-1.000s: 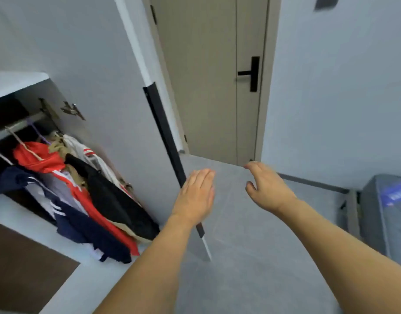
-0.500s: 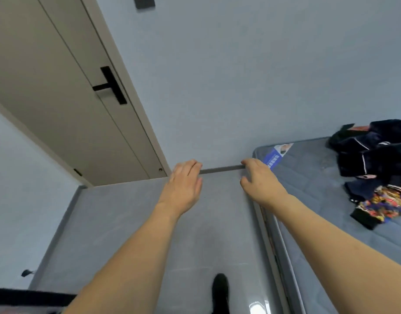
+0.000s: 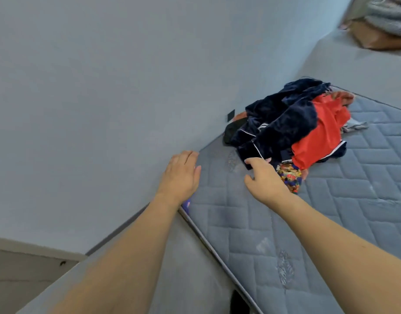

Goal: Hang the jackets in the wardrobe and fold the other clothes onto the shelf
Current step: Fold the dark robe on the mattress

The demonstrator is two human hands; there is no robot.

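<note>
A heap of clothes [image 3: 292, 130] lies on the quilted grey mattress [image 3: 330, 223], close to the wall [image 3: 104, 98] at the mattress's far side. On top is a dark navy velvety jacket [image 3: 285, 123] with thin white piping, folded over a red garment [image 3: 319, 139]; a bright multicoloured patterned piece [image 3: 289, 177] sticks out at the near end of the heap, and something black [image 3: 231, 131] is wedged between the heap and the wall. No brand or writing can be read on any of the clothing. A small blue-and-red label [image 3: 187, 203] shows at the mattress's corner beside the left wrist, but its print is too small to read.

The mattress's piped edge runs diagonally from that corner down to the bottom of the view, with grey floor [image 3: 172, 268] beside it. Wide bare quilting lies near and to the right of the heap.

The right hand [image 3: 265, 177] reaches forward, palm down, fingers loosely spread, its fingertips at the navy jacket's near hem; its grip is released and holds nothing. The left hand [image 3: 181, 175] hovers over the mattress's corner by the wall, fingers straight and together, also released. Both forearms are bare and extended.
</note>
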